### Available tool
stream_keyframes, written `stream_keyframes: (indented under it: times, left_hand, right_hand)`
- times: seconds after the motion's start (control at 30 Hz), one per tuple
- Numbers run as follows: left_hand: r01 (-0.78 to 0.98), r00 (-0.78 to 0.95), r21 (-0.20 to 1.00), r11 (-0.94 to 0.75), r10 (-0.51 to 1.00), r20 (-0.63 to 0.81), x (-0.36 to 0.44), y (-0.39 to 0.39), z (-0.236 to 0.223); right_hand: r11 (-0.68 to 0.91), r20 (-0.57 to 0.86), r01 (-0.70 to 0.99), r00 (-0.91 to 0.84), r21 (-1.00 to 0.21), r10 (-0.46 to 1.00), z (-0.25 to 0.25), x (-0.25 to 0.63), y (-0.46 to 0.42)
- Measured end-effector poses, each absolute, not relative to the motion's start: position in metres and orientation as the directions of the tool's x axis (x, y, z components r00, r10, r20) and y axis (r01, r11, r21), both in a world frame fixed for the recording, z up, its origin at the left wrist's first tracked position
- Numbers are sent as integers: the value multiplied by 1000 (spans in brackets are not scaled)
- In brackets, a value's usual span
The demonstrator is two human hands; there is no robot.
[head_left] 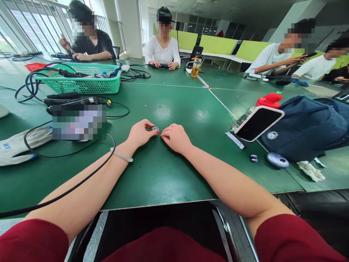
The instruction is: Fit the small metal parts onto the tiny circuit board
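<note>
My left hand (140, 134), with a pale bangle on the wrist, is above the green table (169, 174). Its thumb and fingers pinch a small silver-and-black patterned piece (155, 128), too small to name. Just to the right of that piece is my right hand (176, 138), its fingers curled and the tips pressed together near the tabletop. A narrow gap separates the two hands. Whether anything sits between the right fingertips is hidden. A black cable (81, 183) crosses over my left forearm.
A green basket (106, 85), black devices (73, 103), and a white glove (24, 145) lie left. A phone (259, 123) leans against a red-lidded bottle (268, 100) beside a dark blue backpack (308, 127) and a purple rounded object (277, 160). Several people sit around the table.
</note>
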State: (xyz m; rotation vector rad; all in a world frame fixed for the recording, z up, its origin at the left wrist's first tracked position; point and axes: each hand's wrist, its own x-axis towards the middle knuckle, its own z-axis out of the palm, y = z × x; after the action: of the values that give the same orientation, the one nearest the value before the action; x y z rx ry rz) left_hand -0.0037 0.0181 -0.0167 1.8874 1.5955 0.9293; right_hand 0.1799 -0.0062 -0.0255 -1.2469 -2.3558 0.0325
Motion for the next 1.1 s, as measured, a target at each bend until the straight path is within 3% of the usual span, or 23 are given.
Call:
stream_keyframes:
  times: [0.3,0.87,1.1]
  left_hand:
    - [655,160,714,-249,968,191,0,12,-15]
    - [616,190,731,-292,956,222,1,11,-13]
    - [363,182,910,-202,973,144,3,13,-18]
  right_hand:
    - [592,562,774,-393,-226,728,-21,182,-9]
    - [582,529,793,-421,-180,736,-18,182,-11]
    - [604,538,770,-427,-205,727,-16,183,-11]
